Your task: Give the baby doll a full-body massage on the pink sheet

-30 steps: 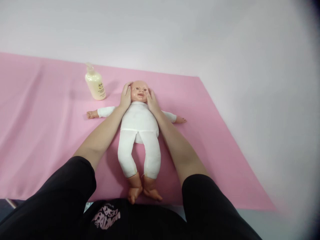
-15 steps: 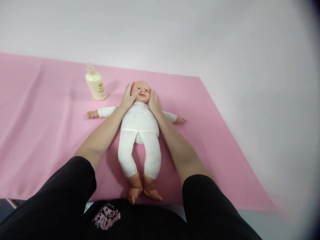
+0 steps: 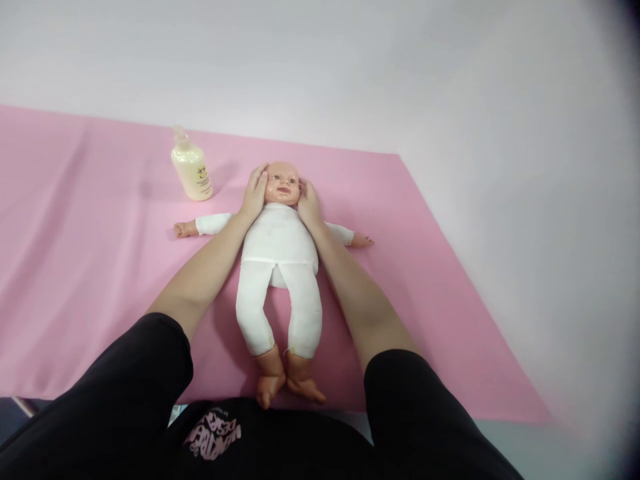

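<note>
The doll (image 3: 279, 267) lay face up mid-sheet on the pink sheet (image 3: 75, 267), head toward twelve o'clock. The left hand (image 3: 254, 193) and right hand (image 3: 309, 203) lay open, palms cupping its cheeks. Light, even strokes with flat fingers seemed best. At ten o'clock stood a lotion bottle (image 3: 191, 168), its label too small to read.
</note>
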